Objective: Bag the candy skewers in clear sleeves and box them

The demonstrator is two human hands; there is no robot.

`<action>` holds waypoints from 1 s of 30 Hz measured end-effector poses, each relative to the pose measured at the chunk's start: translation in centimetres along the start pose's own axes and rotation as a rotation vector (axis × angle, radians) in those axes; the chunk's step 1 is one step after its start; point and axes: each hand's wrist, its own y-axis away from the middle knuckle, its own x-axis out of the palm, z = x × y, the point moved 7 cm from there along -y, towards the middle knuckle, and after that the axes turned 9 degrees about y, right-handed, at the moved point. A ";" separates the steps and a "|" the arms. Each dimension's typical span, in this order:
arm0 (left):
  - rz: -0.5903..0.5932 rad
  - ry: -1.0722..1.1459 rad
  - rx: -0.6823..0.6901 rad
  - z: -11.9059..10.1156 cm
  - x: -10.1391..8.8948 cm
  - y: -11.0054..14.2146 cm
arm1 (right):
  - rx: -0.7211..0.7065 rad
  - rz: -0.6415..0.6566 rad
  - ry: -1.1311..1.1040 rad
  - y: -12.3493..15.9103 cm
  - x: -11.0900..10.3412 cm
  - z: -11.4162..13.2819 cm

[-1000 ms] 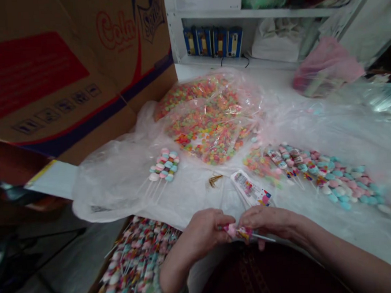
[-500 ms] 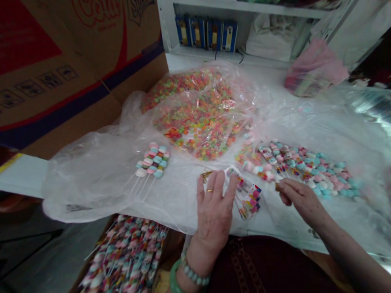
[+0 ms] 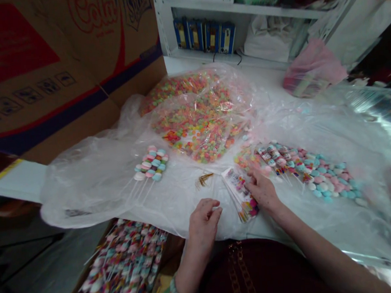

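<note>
In the head view, the left hand is half curled above the white plastic sheet, thumb and forefinger near each other with nothing visible between them; the right hand reaches in with bent fingers touching the right edge of a fanned stack of printed sleeves, though I cannot tell whether it pinches one; the stack lies between the two hands, just beside the right; gold twist ties lie beyond the left hand; skewered marshmallows rest farther to its left, and a heap of wrapped marshmallow sticks lies lower, left of that wrist; beyond the right hand and to its right are wrapped skewers, then loose marshmallows; a clear bag of colourful candies spreads beyond both hands.
</note>
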 end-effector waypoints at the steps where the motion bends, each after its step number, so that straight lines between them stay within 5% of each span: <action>1: -0.006 0.029 -0.029 0.2 -0.2 0.0 | 0.026 0.004 -0.068 -0.2 0.2 -0.5; 5: -0.055 0.138 -0.188 1.9 -0.8 0.1 | -0.018 -0.030 -0.271 -0.1 -0.8 -1.5; 9: -0.017 0.383 -0.376 2.8 0.5 0.5 | -0.027 -0.132 -0.531 1.2 -2.7 0.2; 12: 0.026 0.707 -0.495 2.7 2.2 1.0 | 0.023 0.102 -0.736 2.2 -0.8 3.7; 15: -0.017 0.993 -0.527 2.7 2.3 1.2 | -0.050 0.319 -0.716 3.1 2.4 8.3; 20: -0.496 1.092 -0.438 5.4 -4.9 2.2 | -0.280 0.452 -0.633 2.9 7.6 16.3; 24: -0.797 1.037 -0.383 7.0 -12.3 4.0 | -0.004 0.756 -0.878 2.3 13.0 21.6; 27: -0.903 0.995 -0.394 7.5 -15.2 5.1 | 0.161 0.966 -0.997 2.0 15.8 25.8; 30: -0.869 0.935 -0.382 7.6 -15.7 5.4 | 0.225 1.063 -1.072 1.2 17.0 28.6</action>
